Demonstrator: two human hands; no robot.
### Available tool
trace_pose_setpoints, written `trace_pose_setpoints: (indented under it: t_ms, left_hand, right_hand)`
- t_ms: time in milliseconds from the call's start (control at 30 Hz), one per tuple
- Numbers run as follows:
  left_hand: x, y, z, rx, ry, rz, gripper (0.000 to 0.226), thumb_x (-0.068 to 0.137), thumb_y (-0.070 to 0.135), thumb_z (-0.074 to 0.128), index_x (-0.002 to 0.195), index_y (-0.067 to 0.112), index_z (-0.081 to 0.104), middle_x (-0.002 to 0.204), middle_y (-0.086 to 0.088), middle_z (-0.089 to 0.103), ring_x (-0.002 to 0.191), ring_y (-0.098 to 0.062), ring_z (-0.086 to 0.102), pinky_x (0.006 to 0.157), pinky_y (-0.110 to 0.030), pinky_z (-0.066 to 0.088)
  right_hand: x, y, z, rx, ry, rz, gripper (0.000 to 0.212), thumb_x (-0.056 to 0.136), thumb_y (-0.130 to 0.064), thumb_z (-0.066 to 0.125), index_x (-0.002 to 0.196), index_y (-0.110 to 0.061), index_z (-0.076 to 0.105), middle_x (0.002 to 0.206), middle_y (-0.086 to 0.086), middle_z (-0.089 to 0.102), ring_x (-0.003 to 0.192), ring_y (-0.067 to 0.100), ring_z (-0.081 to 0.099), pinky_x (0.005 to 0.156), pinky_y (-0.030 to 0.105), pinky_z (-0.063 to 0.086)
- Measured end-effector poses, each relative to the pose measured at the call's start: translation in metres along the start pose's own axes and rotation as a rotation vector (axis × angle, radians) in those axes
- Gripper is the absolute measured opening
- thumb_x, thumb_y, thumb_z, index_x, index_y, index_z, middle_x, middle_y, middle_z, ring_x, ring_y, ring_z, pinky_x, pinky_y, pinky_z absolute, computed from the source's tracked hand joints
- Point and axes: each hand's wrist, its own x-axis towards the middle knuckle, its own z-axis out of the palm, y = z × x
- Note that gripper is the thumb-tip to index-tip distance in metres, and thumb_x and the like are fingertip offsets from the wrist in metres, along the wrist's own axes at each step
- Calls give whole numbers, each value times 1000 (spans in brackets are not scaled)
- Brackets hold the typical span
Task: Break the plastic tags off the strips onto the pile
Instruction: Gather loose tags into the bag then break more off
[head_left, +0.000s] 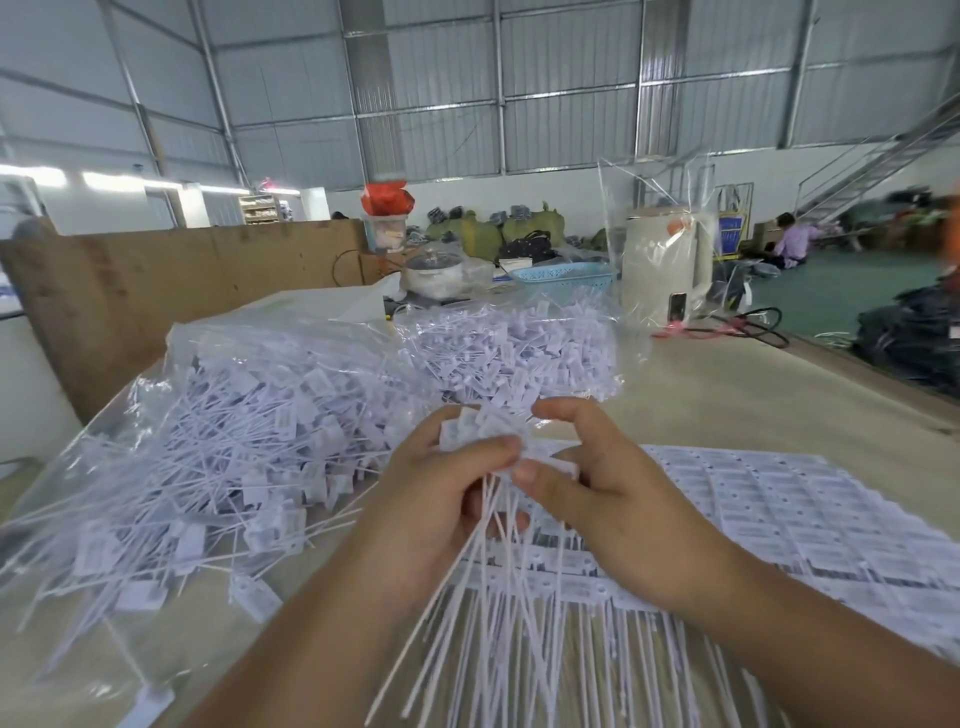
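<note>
My left hand (436, 499) grips a bunch of white plastic tags (498, 587) by their heads, with the long thin tails fanning down toward me. My right hand (597, 488) pinches the tag heads at the top of the same bunch, thumb against the left hand's fingers. A big pile of loose white tags (249, 441) lies on clear plastic to the left. Flat strips of joined tags (769, 499) lie on the table under and to the right of my right hand.
A clear bag full of tags (514, 348) stands behind my hands. Farther back are a blue basket (563, 278), a cream kettle (665, 265) in plastic wrap, a pot and a cardboard wall (156, 291) on the left. A person sits on the floor at far right.
</note>
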Motion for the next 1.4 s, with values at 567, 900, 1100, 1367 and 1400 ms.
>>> trace_pose_setpoints:
  t_ms: [567,900,1100,1367,1400]
  left_hand:
    - [-5,-18,4,781,-4,281,59,83,75,24,120,40,53,79,5,71,68,-3,67,69,-36,56]
    - [-7,-14,7,485,-126,-26,79,58,58,83,125,37,48,91,11,75,77,-2,70,56,-15,49]
    - [-8,-16,10,468,-233,-149,44,68,22,78,109,24,63,88,-4,76,75,-17,72,68,-32,57]
    - [-11,-16,12,441,-302,-162,21,76,25,70,96,21,65,62,-2,61,49,-16,57,48,-29,51]
    - [-12,-17,13,447,-310,-164,24,75,25,72,98,21,65,66,0,63,54,-15,60,50,-30,52]
  right_hand:
    - [6,7,2,375,-62,154,42,75,-33,71,110,-11,67,90,20,69,43,24,44,37,24,40]
    - [11,8,9,611,153,129,19,86,-18,68,104,-11,68,87,16,70,58,40,56,51,36,54]
    - [12,12,8,707,258,121,18,88,-15,65,106,-13,65,88,13,70,74,30,69,65,42,56]
    - [13,10,8,656,234,107,17,96,-19,58,113,-21,62,92,11,67,76,28,67,58,34,53]
    - [13,11,11,643,253,112,16,96,-20,58,111,-24,63,93,11,67,76,28,67,58,35,54]
